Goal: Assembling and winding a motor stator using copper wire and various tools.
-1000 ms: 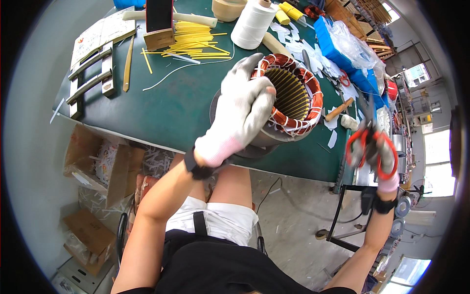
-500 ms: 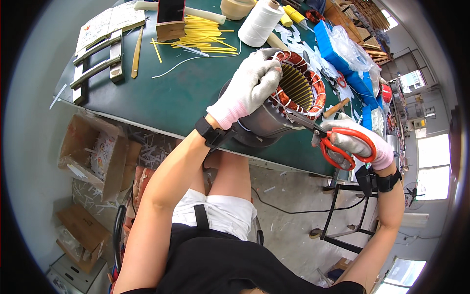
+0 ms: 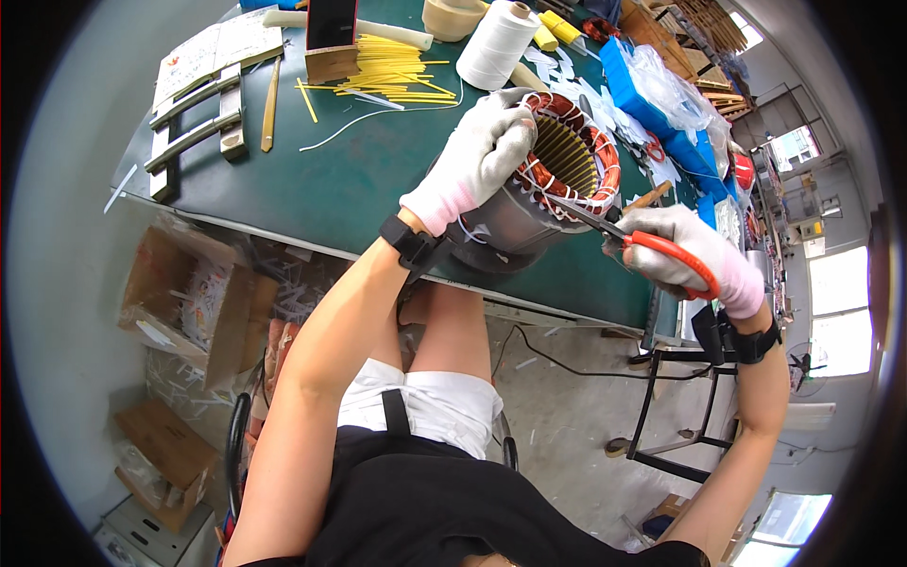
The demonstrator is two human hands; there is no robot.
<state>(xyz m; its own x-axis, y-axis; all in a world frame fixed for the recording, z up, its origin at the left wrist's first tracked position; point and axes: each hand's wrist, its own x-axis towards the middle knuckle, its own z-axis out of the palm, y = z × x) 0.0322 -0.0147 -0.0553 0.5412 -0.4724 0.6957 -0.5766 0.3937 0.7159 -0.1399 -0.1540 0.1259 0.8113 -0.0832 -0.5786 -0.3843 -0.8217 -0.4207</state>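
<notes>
Two gloved hands: both at one motor shell [image 3: 501, 231], grey and round, standing on the green worktop [image 3: 350, 180] right of centre, near the person's edge.
Left hand [image 3: 484, 149]: at the left side of the one visible copper ring [image 3: 607, 170] on top of the shell; fingers curled inward, though I cannot tell whether they pinch anything.
Right hand [image 3: 673, 248]: fingers wrapped round one pair of scissors [image 3: 697, 271] with orange-red handles; the blades reach the ring's near edge, whether touching is unclear.
White ties: many, looped round the ring, too crowded to count.
Wristbands: two, black, one on each wrist.
Spool: one [image 3: 491, 47], white thread, beyond the shell.
Yellow sticks: dozens [image 3: 397, 71] in one loose pile left of the spool, plus one lying apart.
Phone: one [image 3: 332, 24], dark, propped at one wooden block [image 3: 333, 66].
Notebook: one [image 3: 217, 55], open, far left.
Rack: one [image 3: 231, 140], two rails, just beside the notebook.
Wooden strip: one [image 3: 270, 104], between rack and pile.
Blue bins: at least two [image 3: 619, 71], right end.
Cardboard boxes: two [image 3: 165, 439], on the floor at left.
</notes>
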